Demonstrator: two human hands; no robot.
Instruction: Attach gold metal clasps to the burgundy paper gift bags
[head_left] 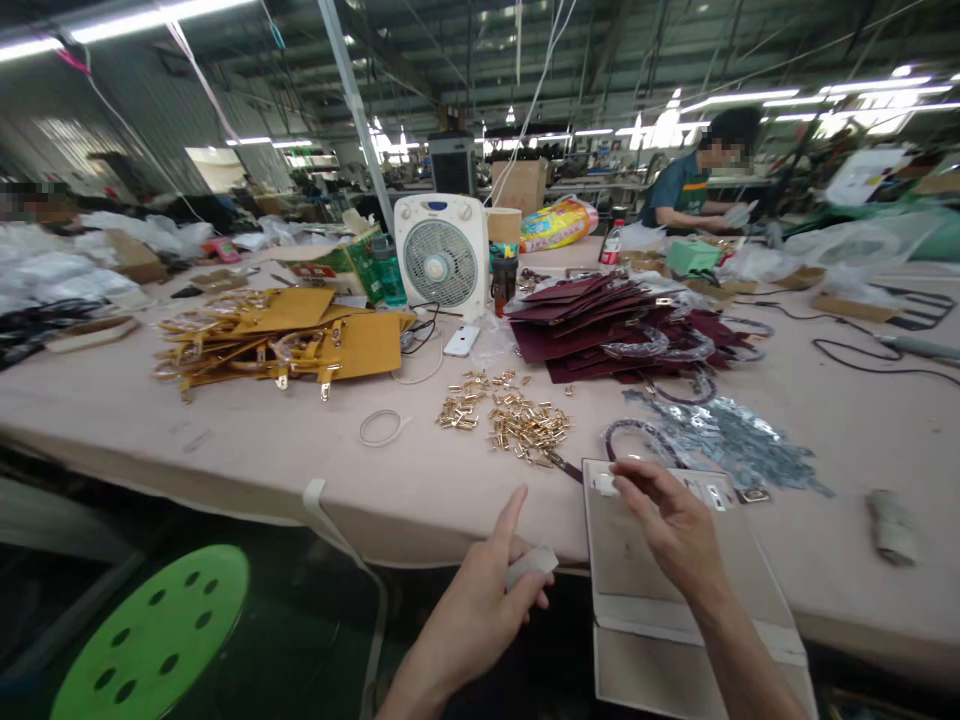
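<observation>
- Okay, so the pale panel (622,580) is lying on the right, its far end resting on the table (262,430) and its near end reaching past the edge.
- Its long axis is running near to far, with the near end drifting a bit right.
- The right hand (679,540) is clearly the nearer one, sitting over the panel with its fingertips at the far left corner, just right of a small whitish plate (603,485).
- Thumb and fingers are bunching close together there; can't tell if they're actually pinching anything.
- The left hand (480,590) is hanging left of the panel, well apart from that corner, gripping a pale block (531,567) between thumb and curled fingers, index finger pointing far.
- Looks-wise, the panel is showing a flat beige face, dark edging and a lighter band crossing its near part.
- Shiny metal plates (718,492) are sitting at its far right corner, and a plastic-wrapped handle (637,424) is arching beyond the far edge.
</observation>
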